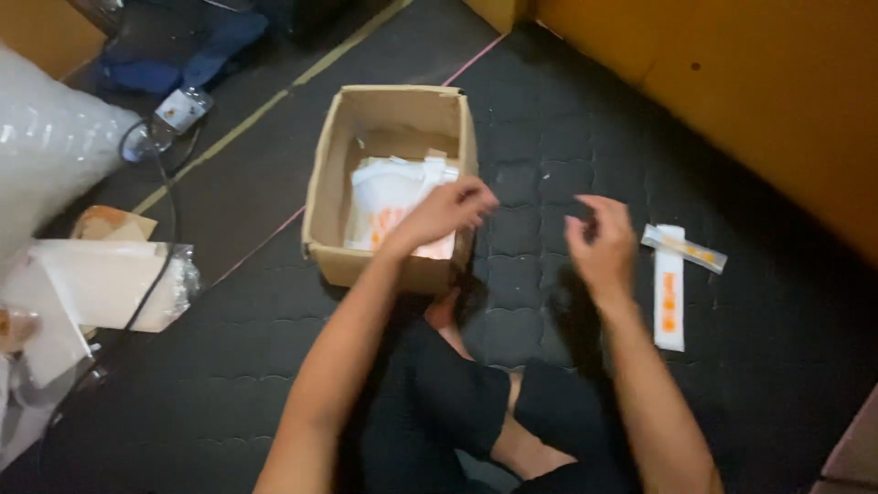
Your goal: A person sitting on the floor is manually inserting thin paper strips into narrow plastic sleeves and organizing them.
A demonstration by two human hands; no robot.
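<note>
**A:** Where are the hands, and what is nearest them?

**B:** Seen from above, a person sits on a dark padded floor; the left hand hovers over the near right corner of an open cardboard box, fingers loosely curled and holding nothing that I can see; the right hand hangs to the right of the box, fingers bent, apparently empty, though blur makes that uncertain.

**B:** Inside the box lie white packets with orange print; two more narrow white packets rest crossed on the floor, just right of the right hand.

**A:** How would those packets handle?

**B:** My guess is light, thin and floppy, with a slick wrapper; pinching one near an end or along a long edge looks safest; a squeeze in the middle may crease it.
</note>
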